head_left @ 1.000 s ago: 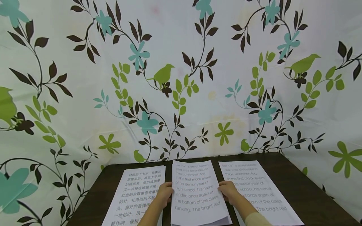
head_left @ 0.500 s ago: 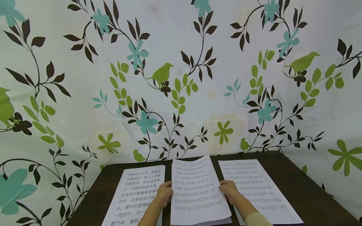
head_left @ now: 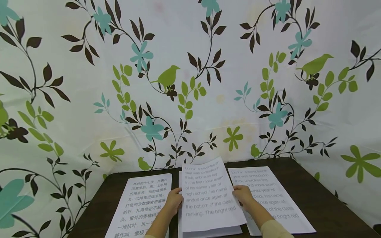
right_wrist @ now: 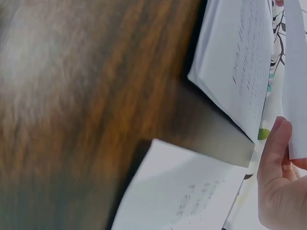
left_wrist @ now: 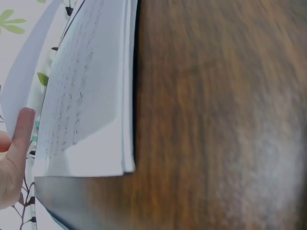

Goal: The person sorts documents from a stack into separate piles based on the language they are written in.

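Left hand (head_left: pixel 174 199) and right hand (head_left: pixel 244 195) are closed in pinches at opposite edges of an English-printed sheet (head_left: pixel 208 195), apparently so that it is supported evenly above the middle paper stack (left_wrist: pixel 91 91).

A dark wood-grain table (head_left: pixel 315 191) carries Chinese-text pages (head_left: pixel 140 205) near its left edge, a thick paper stack (left_wrist: pixel 91 72) midway, and English-text pages (head_left: pixel 285 211) toward its right edge, all reaching near its far edge.

Grey-printed white sheet (head_left: pixel 209 198), brown table (head_left: pixel 318 198), white backdrop (head_left: pixel 215 105) flowered in green and teal.
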`<state>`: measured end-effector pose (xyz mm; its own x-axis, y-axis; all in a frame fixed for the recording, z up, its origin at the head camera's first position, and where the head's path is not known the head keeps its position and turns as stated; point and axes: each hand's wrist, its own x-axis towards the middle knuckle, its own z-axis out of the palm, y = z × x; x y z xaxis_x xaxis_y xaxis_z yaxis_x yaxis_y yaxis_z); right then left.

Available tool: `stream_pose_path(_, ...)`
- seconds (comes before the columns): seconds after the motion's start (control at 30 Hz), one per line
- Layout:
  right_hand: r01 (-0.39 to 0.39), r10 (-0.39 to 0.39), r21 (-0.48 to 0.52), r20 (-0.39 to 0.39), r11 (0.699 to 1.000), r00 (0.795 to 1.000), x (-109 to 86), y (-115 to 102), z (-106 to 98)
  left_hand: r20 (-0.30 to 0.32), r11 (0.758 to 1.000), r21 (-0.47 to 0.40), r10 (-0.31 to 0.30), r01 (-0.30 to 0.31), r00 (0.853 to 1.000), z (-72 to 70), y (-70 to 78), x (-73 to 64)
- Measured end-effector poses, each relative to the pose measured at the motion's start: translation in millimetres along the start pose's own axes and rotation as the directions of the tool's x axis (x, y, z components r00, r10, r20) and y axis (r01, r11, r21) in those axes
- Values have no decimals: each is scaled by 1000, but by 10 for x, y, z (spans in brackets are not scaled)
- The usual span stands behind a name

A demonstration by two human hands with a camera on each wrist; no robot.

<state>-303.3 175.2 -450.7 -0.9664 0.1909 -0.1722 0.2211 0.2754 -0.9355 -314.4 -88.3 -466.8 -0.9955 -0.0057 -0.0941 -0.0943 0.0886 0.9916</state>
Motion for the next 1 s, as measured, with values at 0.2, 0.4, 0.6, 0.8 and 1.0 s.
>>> stream_pose_path(0.2, 9, -9, 12, -6, 1000, 1000, 36, -46, -66, 6, 999, -31, -20, 20, 1000, 36, 56, 17)
stream_pose_path(0.4, 10, -10, 19, -22, 1000, 1000, 30, -98, -156, 6, 999, -41, -26, 26, 1000, 108, 141, 25)
stream_pose_path(0.6, 25, -25, 5, -26, 1000, 999, 90, -78, -288, -8, 998, -26, -53, 52, 999, 230, 262, 46)
stream_pose_path(0.8, -5, 4, -29, -41, 1000, 999, 119, -84, -406, -17, 998, -55, -33, 32, 999, 365, 326, 48)
stream_pose_path(1.0, -6, 5, -27, -50, 1000, 999, 115, -74, -522, -6, 996, -70, -49, 48, 999, 479, 338, 55)
